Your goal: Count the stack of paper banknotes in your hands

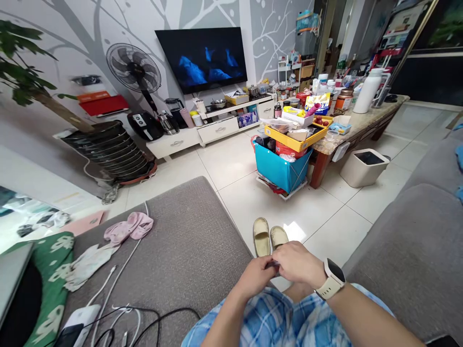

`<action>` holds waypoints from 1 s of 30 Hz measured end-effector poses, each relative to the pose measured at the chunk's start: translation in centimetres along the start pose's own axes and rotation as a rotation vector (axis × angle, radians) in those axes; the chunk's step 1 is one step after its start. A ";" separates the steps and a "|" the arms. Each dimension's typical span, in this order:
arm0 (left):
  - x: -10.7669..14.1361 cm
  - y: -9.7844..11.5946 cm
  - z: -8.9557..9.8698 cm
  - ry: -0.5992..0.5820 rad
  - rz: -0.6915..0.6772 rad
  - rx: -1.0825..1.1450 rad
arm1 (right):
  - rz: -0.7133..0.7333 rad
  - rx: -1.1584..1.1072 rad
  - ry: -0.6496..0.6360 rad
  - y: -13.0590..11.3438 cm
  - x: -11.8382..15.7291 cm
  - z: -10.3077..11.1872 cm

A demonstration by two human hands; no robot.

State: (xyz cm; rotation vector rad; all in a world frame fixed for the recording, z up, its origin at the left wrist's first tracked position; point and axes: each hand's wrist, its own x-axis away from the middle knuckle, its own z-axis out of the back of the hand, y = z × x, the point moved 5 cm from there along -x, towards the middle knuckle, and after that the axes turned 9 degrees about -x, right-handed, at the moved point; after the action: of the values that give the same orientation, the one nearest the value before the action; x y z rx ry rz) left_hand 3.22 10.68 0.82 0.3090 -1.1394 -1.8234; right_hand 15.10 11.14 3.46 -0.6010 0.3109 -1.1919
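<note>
Above my lap, my left hand (256,275) and my right hand (297,262) meet with curled fingers. Something small shows between the fingertips, too hidden to make out. A watch with a cream strap (331,282) is on my right wrist. Blue plaid cloth (267,315) covers my legs below the hands. Just beyond the hands, a pair of yellowish slippers (262,236) rests on the tiled floor.
Left of me, the grey sofa seat (188,231) bears pink cloth (132,227), cables and a white power strip (81,323). Ahead stand a blue bin (280,166), a cluttered table (327,143) and a beige trash can (361,171). Another grey sofa part (415,241) is at right.
</note>
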 end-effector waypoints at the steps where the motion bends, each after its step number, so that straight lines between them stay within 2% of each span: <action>1: 0.2 0.0 0.0 -0.008 0.003 0.017 | 0.062 0.036 -0.033 -0.5 0.1 0.3; 4: 0.8 -0.1 0.4 -0.001 0.060 0.104 | 0.137 0.004 -0.021 -1.5 0.3 1.8; 9: 1.1 -0.4 2.3 0.143 0.179 0.392 | 0.055 -0.444 0.251 -1.4 -0.2 3.7; 11: 0.9 -0.7 2.7 0.215 0.208 0.521 | 0.007 -0.640 0.352 -0.8 -0.6 3.2; 13: 0.8 -1.1 2.8 0.291 0.230 0.640 | -0.047 -0.854 0.398 -0.1 -1.3 2.1; 17: 0.6 -2.1 1.7 0.463 0.249 0.912 | -0.089 -1.233 0.365 0.5 -2.8 -0.8; 22: 0.4 -1.5 -0.4 0.418 0.237 1.113 | -0.126 -1.237 0.343 0.4 -2.9 -1.9; 27: 0.8 -1.1 -0.7 0.321 0.308 1.327 | -0.119 -1.222 0.275 0.4 -2.3 -1.8; 30: 0.9 -0.9 -0.8 0.307 0.313 1.340 | -0.113 -1.223 0.256 0.6 -2.2 -1.9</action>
State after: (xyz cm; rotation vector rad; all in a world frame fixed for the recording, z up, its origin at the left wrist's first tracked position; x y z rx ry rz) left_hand 2.65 9.61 -0.11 1.0409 -1.8874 -0.4821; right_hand 13.76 12.81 1.42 -1.5261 1.2750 -1.0962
